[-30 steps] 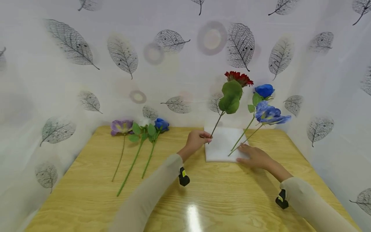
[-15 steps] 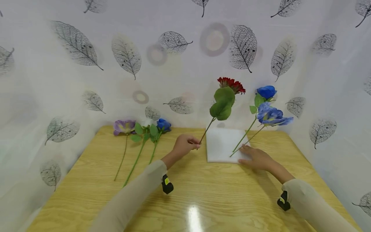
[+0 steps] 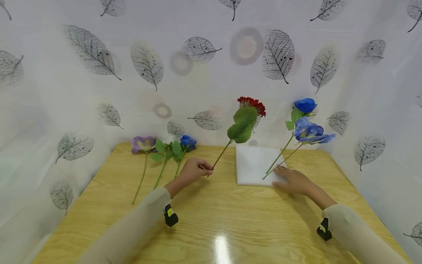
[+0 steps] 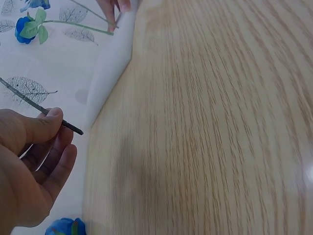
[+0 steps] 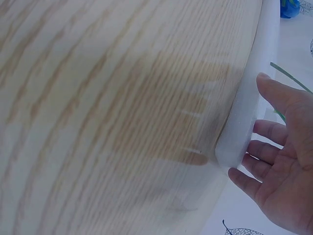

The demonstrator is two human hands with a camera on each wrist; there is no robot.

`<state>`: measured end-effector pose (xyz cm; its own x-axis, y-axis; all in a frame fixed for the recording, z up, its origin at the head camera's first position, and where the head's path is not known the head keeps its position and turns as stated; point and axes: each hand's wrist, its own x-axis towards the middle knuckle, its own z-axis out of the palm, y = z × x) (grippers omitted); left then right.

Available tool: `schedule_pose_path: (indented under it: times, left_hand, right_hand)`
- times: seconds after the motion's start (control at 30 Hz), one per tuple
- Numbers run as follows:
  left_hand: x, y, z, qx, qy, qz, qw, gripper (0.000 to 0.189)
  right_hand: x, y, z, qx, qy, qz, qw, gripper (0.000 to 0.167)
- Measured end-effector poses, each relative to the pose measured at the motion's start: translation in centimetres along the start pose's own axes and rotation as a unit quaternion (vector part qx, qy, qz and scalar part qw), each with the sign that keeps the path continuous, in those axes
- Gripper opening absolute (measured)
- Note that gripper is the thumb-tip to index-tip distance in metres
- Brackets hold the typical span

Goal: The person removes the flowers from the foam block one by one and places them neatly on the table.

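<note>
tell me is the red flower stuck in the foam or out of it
Out. The left hand pinches the red flower by its stem, beside the white foam block, not in it.

The person wears long, thin, cream sleeves on both arms, and near each wrist sits a small black clip-on camera with a yellow mark, while the left hand (image 3: 190, 171) and right hand (image 3: 294, 180) are bare, with no gloves.

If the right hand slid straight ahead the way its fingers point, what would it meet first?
Probably the two blue flower stems standing in the white foam block; the right hand already rests on that block's near corner.
</note>
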<state>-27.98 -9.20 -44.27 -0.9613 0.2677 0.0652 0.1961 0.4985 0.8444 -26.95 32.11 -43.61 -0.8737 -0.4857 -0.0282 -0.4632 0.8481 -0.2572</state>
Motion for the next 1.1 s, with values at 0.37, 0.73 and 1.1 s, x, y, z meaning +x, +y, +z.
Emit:
schedule_pose_path:
  times: [0.37,0.73,1.1]
  left_hand:
    - [-1.8,-1.1,-2.9,0.003,-0.019,-0.014,0.9997,0.017]
    - [-3.6,-2.0,-4.9,0.008,-0.042,-0.047,0.9980,0.018]
    - [-4.2,-2.8,-5.4,0.000,-0.042,-0.094,0.9947,0.014]
  right_hand:
    - [0.1,0.0,0.2,-0.002,-0.003,0.009,1.0000,0.072]
    - [0.0,-0.1,-0.1,0.002,-0.006,0.006,1.0000,0.073]
    - [0.0,-0.1,0.0,0.000,-0.007,0.009,0.9999,0.073]
